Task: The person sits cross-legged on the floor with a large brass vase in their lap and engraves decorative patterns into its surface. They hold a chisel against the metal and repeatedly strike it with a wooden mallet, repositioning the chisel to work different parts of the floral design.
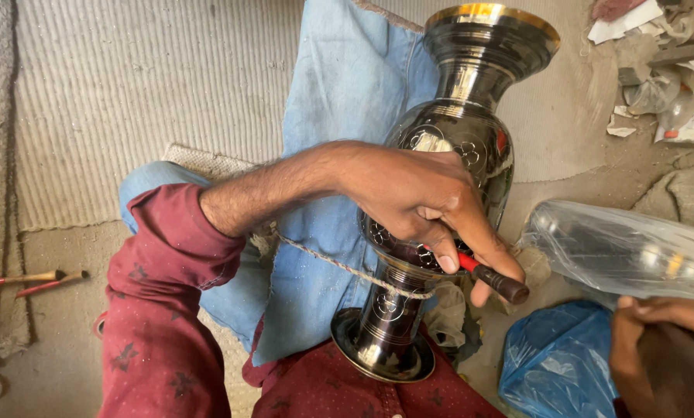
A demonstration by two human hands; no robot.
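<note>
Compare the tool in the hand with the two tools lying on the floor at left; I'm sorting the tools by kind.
The tool in the left hand has a red shaft and a dark tip, is gripped, and is angled against the dark metal vase. The two floor tools lie loose, nearly flat on the floor beside the mat, with red shafts and pale wooden ends. All three are slim with red shafts.

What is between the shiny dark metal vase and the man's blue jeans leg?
A thin twisted rope, stretching from the dark engraved metal vase neck across the blue denim leg, in the head view.
</note>
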